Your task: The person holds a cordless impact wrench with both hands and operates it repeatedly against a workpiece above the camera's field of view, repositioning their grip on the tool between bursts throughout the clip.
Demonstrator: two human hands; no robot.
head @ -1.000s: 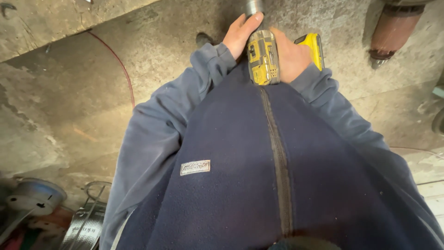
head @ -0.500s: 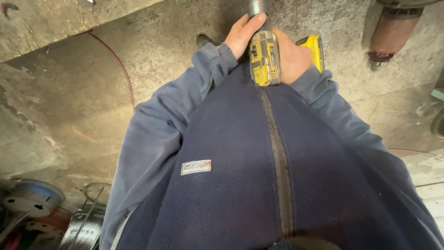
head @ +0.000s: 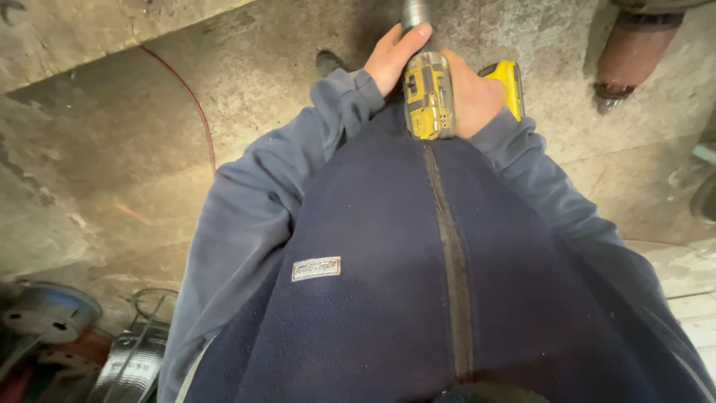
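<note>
A yellow and black cordless drill (head: 427, 93) is held in front of my chest, pointing away toward the concrete floor. My right hand (head: 475, 95) grips its handle, with the yellow battery base (head: 507, 78) showing beside my fingers. My left hand (head: 393, 57) wraps the drill's front body, thumb up against a grey metal cylinder (head: 414, 13) at the nose. Both arms are in dark blue fleece sleeves. What the drill's tip touches is cut off by the top edge.
A rough concrete floor (head: 134, 172) with a raised slab (head: 89, 37) at the upper left and a thin red wire (head: 195, 101). A rusty pipe piece (head: 630, 56) lies upper right. Metal parts and a round flange (head: 48, 313) sit lower left.
My hands and the drill hold the same pose; only my view has shifted slightly, with the metal parts at the lower left sliding a little.
</note>
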